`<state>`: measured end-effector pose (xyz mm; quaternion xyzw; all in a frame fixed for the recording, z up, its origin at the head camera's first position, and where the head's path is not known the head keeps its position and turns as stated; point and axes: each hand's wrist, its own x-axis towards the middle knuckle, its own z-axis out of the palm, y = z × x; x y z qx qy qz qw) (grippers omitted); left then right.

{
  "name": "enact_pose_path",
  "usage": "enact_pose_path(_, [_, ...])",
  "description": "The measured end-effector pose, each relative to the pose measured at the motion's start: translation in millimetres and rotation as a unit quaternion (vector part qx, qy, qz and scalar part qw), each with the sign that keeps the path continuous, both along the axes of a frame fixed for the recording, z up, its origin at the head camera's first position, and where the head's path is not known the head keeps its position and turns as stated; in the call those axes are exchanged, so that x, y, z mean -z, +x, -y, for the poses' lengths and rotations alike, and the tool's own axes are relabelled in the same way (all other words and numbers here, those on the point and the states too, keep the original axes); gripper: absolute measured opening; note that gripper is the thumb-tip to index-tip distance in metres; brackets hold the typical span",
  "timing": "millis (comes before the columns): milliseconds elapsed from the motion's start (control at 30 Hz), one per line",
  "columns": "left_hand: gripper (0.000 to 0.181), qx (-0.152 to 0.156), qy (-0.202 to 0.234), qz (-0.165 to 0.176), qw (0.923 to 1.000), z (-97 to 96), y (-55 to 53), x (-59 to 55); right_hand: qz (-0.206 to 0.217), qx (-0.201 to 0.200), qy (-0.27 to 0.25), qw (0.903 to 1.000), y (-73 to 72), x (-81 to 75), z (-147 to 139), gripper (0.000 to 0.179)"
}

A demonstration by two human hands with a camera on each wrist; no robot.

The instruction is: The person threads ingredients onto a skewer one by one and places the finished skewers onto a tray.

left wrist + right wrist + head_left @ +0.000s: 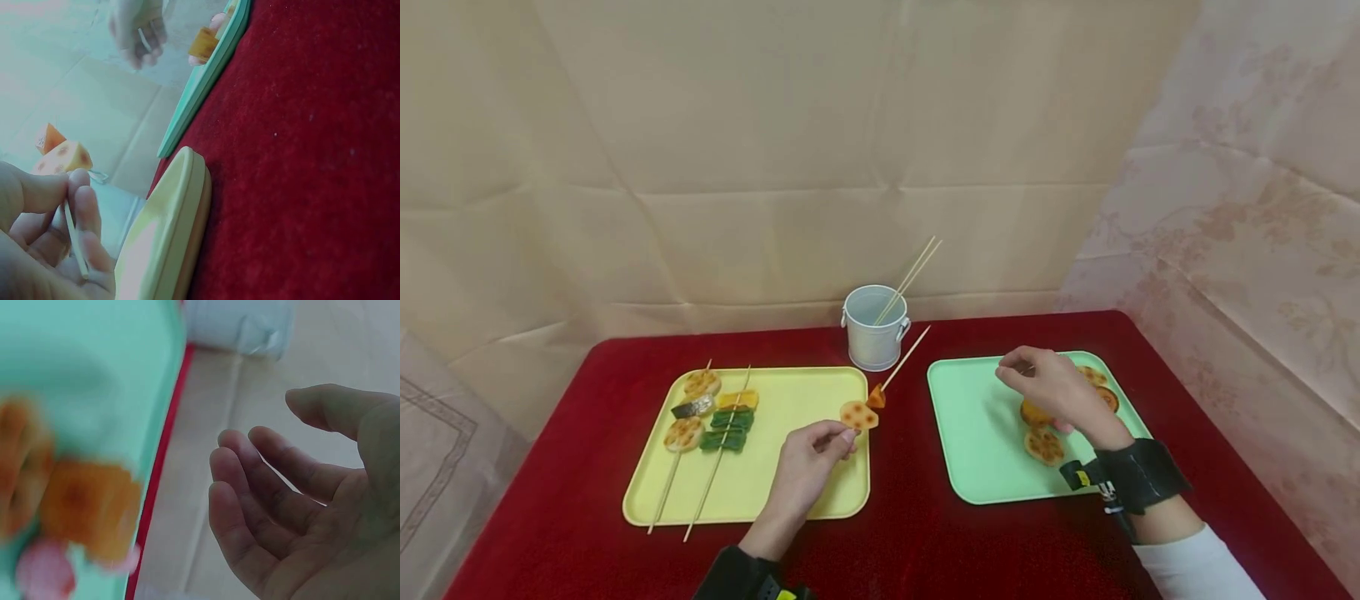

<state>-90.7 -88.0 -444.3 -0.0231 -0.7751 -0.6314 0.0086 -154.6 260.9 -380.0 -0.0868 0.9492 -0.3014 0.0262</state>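
Note:
My left hand (808, 467) pinches a wooden skewer (912, 352) over the right side of the yellow tray (790, 392). Threaded on that skewer are a lotus root slice (856, 415), close to the fingertips, and an orange wedge-shaped piece (876, 397) beyond it. In the left wrist view, the skewer's lower end (75, 240) lies across the fingers. Above the mint-green tray (958, 417) hovers my right hand (1051, 383), its fingers loosely bent and holding nothing in the right wrist view. Beneath it lie another lotus slice (1043, 447) and a yellow-orange piece (87, 503), partly hidden in the head view.
On the yellow tray's left lie two loaded skewers, one with lotus slices (685, 434), the other with green vegetable pieces (727, 429). A white metal bucket (875, 333) with thin sticks (913, 271) stands at the back. Red cloth (910, 517) covers the table.

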Motion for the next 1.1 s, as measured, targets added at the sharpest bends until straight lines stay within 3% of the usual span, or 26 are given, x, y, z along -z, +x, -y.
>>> enact_pose_path(167, [0.014,-0.003,0.007,0.019,0.9998,3.9,3.1,0.6,0.026,0.009,0.052,0.9982,1.6,3.2,-18.9,0.041])
enact_pose_path(333, [0.017,-0.009,0.012,0.038,0.9992,8.1,5.4,1.7,0.057,-0.016,0.081,0.9949,4.9,8.7,-31.6,0.050])
enact_pose_path(500, [0.019,-0.015,0.037,0.060,0.9974,8.6,5.0,1.4,0.049,-0.048,0.093,0.9932,7.0,17.1,-39.7,0.022])
enact_pose_path(600, [0.018,-0.016,0.059,0.072,0.9956,8.4,4.4,0.4,0.052,-0.049,0.087,0.9936,6.3,20.7,-40.1,0.026])
enact_pose_path(667, [0.017,-0.015,0.074,0.077,0.9942,7.8,3.8,0.1,0.048,-0.051,0.098,0.9927,6.1,22.5,-39.9,0.017])
enact_pose_path(833, [0.018,-0.010,0.096,0.084,0.9918,5.8,2.6,-0.9,0.069,-0.048,0.127,0.9884,4.2,24.6,-39.0,0.048])
enact_pose_path(1000, [0.019,-0.008,0.107,0.093,0.9898,4.7,1.3,-0.8,0.065,-0.033,0.131,0.9888,0.3,25.1,-38.7,0.030])
enact_pose_path(1100, [0.019,-0.009,0.105,0.099,0.9894,4.4,1.8,0.0,0.070,-0.011,0.102,0.9922,-0.1,20.7,-37.9,0.026])
